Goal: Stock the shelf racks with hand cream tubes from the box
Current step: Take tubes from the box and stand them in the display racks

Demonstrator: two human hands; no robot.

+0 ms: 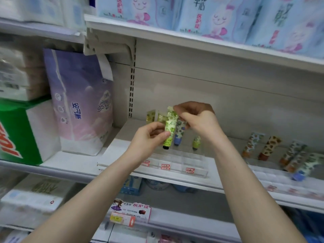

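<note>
One green-patterned tube point(169, 128) is in both your hands, black cap down, above the clear rack point(184, 163) on the middle shelf point(73, 165). Your left hand point(149, 135) pinches its lower half near the cap. Your right hand point(198, 118) pinches the crimped top end, fingers curled.

Just behind it is one blue-capped floral tube point(179, 133), cap down. Can't tell whether your right hand also holds it or it stands in the rack.

Further back, two yellow-green tubes point(151, 115) stand upright side by side. One small green tube point(196, 142) stands alone, further right in the rack. The rack front has three red price labels point(165, 166).

Well to the right on the same shelf, five leaning tubes point(270, 147) sit cap down: four with brown or orange caps, one with a blue cap. That area is blurred, so the count is rough.

Left of the rack are one purple tissue pack point(78, 109) and one green-and-white box point(15, 134). On the shelf above, three blue-and-pink packs point(210, 14) show.
</note>
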